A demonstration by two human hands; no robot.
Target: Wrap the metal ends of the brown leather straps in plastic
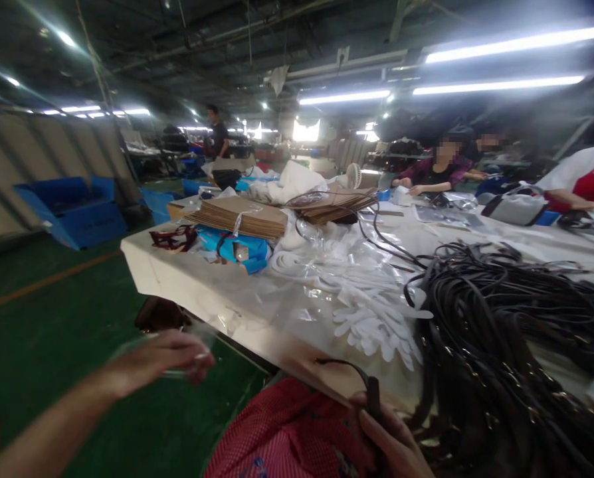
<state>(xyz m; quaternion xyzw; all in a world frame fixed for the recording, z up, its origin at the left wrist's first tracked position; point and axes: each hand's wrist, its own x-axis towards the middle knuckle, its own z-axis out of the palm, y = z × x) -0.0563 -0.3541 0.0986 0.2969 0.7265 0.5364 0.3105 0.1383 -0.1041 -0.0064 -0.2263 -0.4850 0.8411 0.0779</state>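
Note:
My left hand (182, 355) is out past the table's near edge, over the green floor. Its fingers are curled, and a thin piece of clear plastic film (204, 333) shows around them, blurred by motion. Low in front of me, my right hand (389, 431) grips a dark brown strap (373, 398) between thumb and fingers; the strap's thin end curves left over the table edge. A large heap of dark straps with metal fittings (476, 332) lies to the right of this hand. Just beyond it are white strips with rounded ends (377, 325) on clear plastic.
The white-covered table (162, 275) carries stacked brown cardboard (247, 216) and a blue box (254, 255). A dark brown item (162, 313) shows under the table's edge. Blue bins (82, 212) stand on the floor at left. Several people work farther back. Red checked cloth (287, 425) covers my lap.

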